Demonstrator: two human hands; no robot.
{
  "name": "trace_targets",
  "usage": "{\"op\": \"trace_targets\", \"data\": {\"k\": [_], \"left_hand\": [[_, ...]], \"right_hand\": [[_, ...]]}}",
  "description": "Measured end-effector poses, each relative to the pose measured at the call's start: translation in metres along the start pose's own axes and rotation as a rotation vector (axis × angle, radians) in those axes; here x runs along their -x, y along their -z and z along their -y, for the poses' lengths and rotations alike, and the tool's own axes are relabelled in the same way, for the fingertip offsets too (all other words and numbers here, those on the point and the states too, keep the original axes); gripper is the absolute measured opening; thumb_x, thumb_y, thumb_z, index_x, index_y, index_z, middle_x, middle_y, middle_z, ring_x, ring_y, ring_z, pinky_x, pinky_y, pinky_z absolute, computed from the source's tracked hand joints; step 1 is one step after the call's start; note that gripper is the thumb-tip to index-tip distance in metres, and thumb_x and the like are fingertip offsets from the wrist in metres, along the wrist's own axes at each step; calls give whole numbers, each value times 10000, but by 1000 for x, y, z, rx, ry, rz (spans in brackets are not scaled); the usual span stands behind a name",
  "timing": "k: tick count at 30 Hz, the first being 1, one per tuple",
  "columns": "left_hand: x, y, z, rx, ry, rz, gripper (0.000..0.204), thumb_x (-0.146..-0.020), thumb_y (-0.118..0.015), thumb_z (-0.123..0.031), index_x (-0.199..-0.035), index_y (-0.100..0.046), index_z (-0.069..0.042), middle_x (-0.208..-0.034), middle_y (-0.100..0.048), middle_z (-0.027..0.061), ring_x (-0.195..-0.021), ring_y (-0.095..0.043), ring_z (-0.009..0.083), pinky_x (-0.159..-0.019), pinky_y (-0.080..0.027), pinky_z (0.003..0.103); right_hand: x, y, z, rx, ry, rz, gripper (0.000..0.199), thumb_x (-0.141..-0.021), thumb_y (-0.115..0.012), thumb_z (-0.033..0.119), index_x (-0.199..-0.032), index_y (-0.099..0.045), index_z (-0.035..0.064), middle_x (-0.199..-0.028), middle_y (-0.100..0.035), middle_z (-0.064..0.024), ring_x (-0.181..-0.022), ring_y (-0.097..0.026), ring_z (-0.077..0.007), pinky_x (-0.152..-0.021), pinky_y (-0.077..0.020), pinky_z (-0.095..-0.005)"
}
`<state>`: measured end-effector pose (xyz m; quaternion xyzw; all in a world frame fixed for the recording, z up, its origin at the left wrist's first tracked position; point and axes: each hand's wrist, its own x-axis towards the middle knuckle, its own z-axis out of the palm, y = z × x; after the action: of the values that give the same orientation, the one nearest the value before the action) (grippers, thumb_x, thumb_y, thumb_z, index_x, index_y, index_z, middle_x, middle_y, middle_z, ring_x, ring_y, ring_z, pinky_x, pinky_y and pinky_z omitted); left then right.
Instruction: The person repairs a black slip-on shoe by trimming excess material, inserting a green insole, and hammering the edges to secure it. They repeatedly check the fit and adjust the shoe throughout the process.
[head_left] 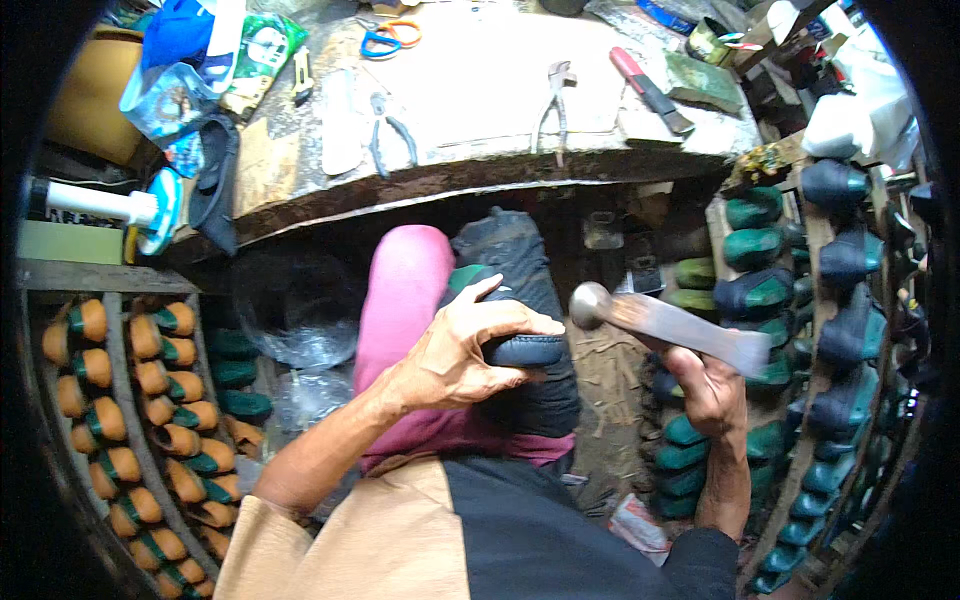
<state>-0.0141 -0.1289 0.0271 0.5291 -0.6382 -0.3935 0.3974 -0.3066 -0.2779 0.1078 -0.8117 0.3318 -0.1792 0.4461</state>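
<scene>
**Hammer raised over a dark shoe on the lap**

The left hand (455,355) grips a dark blue shoe stretched over a green last (520,330), fingers wrapped over its upper, thumb spread on the near side. The shoe rests on the person's pink-clad knee (400,300), in the middle of the scene, just below the near edge of the worn wooden workbench (480,110).

The right hand (710,390) is closed around the handle of a metal hammer with a round face (660,320); the head hangs just right of the shoe, not touching it.

On the bench lie grey pliers (553,105), orange-and-blue scissors (392,38) and a red-handled knife (650,90). Racks of orange-and-green lasts (130,400) stand at the left; racks of dark blue and green lasted shoes (800,330) fill the right.
</scene>
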Motion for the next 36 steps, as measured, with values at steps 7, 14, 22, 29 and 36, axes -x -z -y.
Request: {"op": "trace_targets", "data": {"k": [7, 14, 22, 29, 36], "left_hand": [[66, 36, -5, -1, 93, -186, 601, -840, -959, -145, -1405, -755, -136, -1407, -781, 104, -1390, -701, 295, -1313, -372, 599], [90, 48, -3, 120, 215, -313, 575, -823, -967, -65, -1365, -776, -64, -1328, -815, 110, -1304, -748, 283, -1238, -494, 478], [81, 29, 9, 35, 173, -354, 597, -781, -1000, -128, -1338, -787, -98, -1348, -810, 111, -1365, -717, 309, -1273, -451, 514], [67, 2, 11, -56, 82, -411, 692, -740, -1003, -108, -1377, -734, -85, -1422, -765, 132, -1440, -656, 369, -1291, -422, 543], [45, 28, -5, 307, 202, -532, 558, -828, -932, 19, -1345, -724, -18, -1257, -795, 104, -1236, -739, 238, -1127, -567, 400]], "right_hand": [[10, -78, -11, 110, 3, -53, 389, -1098, -700, 351, -1047, -814, -18, -723, -715, -133, -574, -686, -295, -584, -511, -404], [21, -135, -11, -151, -17, 15, 415, -1143, -596, 317, -920, -698, -17, -670, -572, 4, -550, -456, -97, -533, -346, -310], [50, -147, -39, -353, -258, 26, 476, -1193, -531, 373, -939, -699, 6, -641, -572, 12, -542, -471, -58, -500, -337, -277], [74, -137, -223, 34, -780, -444, 372, -1161, -591, 337, -966, -678, 32, -689, -598, -29, -576, -557, -143, -533, -437, -363], [55, -124, -368, 658, -753, -580, 224, -1011, -615, 150, -1177, -621, 0, -1024, -743, -309, -995, -696, -558, -869, -516, -651]]}}
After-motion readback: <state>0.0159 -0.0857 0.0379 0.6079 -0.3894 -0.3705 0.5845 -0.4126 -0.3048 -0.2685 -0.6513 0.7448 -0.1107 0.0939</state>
